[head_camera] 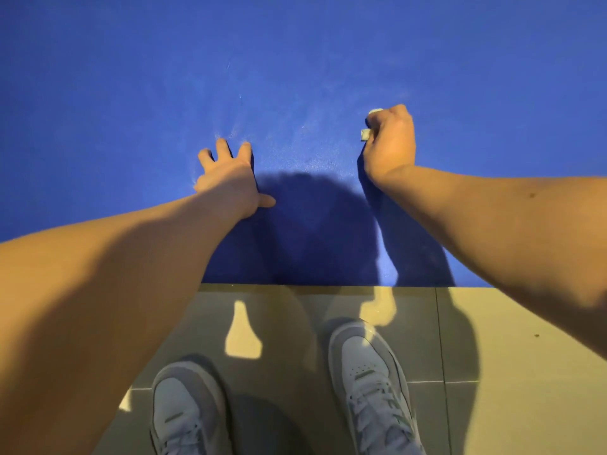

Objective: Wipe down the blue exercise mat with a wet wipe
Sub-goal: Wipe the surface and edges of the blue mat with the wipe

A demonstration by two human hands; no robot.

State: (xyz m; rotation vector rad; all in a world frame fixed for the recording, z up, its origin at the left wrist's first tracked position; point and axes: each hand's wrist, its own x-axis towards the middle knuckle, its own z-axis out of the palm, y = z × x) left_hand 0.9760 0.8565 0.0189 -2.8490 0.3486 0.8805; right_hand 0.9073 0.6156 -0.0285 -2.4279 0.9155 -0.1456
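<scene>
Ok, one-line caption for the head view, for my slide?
Right hand grips a balled wipe against the mat; left hand rests spread on it.

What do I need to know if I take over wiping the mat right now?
Hands: the left hand is open, fingers spread, resting flat on the blue mat. The right hand grips a bunched wet wipe against the mat.
Place: the shoes stand on the tiled floor at the mat's near edge.
Done: faint wet-looking streaks show around and just beyond the hands, so that patch seems wiped.
Left: the far part and both sides show no clear streaks; they probably need wiping.
</scene>
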